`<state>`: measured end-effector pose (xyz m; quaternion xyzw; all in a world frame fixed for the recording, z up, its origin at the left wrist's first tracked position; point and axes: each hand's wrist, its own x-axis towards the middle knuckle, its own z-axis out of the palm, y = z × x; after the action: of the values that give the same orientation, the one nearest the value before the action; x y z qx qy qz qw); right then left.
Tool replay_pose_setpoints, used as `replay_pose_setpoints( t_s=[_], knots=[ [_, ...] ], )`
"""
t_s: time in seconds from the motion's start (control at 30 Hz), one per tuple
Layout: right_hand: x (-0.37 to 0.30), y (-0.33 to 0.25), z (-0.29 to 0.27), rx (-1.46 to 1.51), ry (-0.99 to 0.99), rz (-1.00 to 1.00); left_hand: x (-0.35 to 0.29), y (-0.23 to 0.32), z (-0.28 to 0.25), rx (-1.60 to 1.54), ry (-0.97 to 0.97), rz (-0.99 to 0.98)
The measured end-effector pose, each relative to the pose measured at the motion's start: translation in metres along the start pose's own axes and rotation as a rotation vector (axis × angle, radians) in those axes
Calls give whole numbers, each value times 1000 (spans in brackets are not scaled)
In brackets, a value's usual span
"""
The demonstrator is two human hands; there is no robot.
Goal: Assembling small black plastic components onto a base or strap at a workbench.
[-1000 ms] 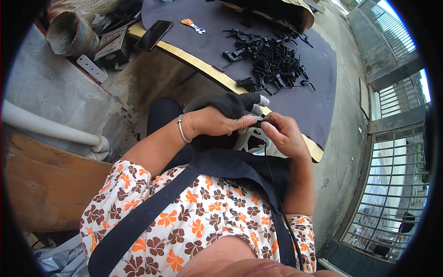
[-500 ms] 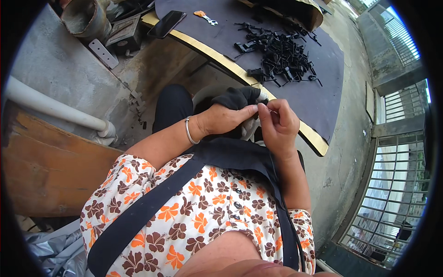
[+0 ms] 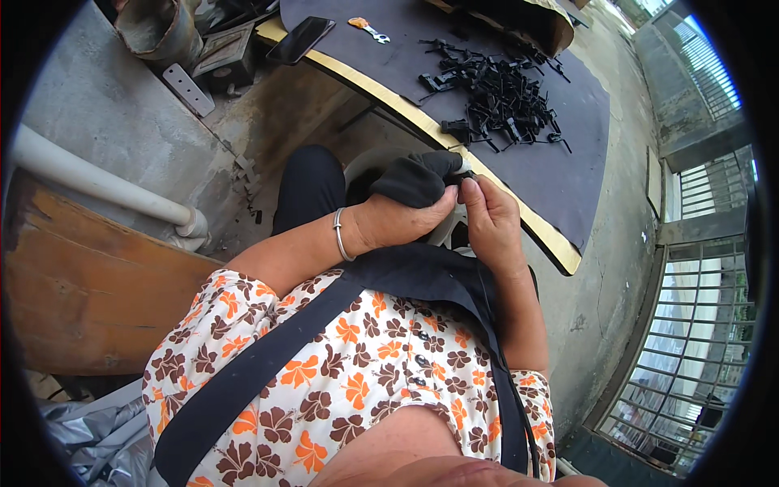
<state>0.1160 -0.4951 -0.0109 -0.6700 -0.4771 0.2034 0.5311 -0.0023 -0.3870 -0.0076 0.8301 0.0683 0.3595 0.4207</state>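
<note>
My left hand [image 3: 398, 221], with a metal bangle on the wrist, grips a bunched piece of black cloth [image 3: 415, 177] over my lap. My right hand [image 3: 487, 213] meets it at the fingertips and pinches a small black part at the cloth's edge; the part is mostly hidden by my fingers. Both hands are just in front of the yellow edge of a low board covered with a dark mat [image 3: 560, 174]. A pile of small black plastic parts [image 3: 497, 96] lies on that mat beyond my hands.
A black phone [image 3: 300, 40] and a small orange-handled tool [image 3: 367, 29] lie at the mat's far end. A white pipe [image 3: 97, 183] runs along the concrete at left, above a wooden plank [image 3: 89, 300]. A bucket [image 3: 158, 28] and metal pieces sit top left. A barred gate [image 3: 690, 349] stands at right.
The view has shifted slightly; my hands stay together on the black cloth, now a little higher and closer to the board's edge, with my right fingers pinched at the cloth.
</note>
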Motion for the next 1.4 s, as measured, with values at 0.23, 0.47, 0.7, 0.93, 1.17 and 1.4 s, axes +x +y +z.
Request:
replay_pose_setpoints(
  t_s=[0.23,0.47,0.7,0.93,1.17,1.4],
  knots=[
    [1,18,5,252,-33,120,4,1,1,371,28,251],
    [0,10,-6,-2,-50,66,8,-13,-5,-134,7,2],
    [0,6,-15,-85,-26,-146,6,-19,-9,-456,-163,-372],
    [4,1,-7,397,-70,162,8,-8,-10,-338,-243,-136],
    [1,0,-9,86,-132,4,3,-15,-12,-422,-267,-312],
    [11,6,-7,-86,-237,139,2,-27,-2,-165,-173,-121]
  ],
)
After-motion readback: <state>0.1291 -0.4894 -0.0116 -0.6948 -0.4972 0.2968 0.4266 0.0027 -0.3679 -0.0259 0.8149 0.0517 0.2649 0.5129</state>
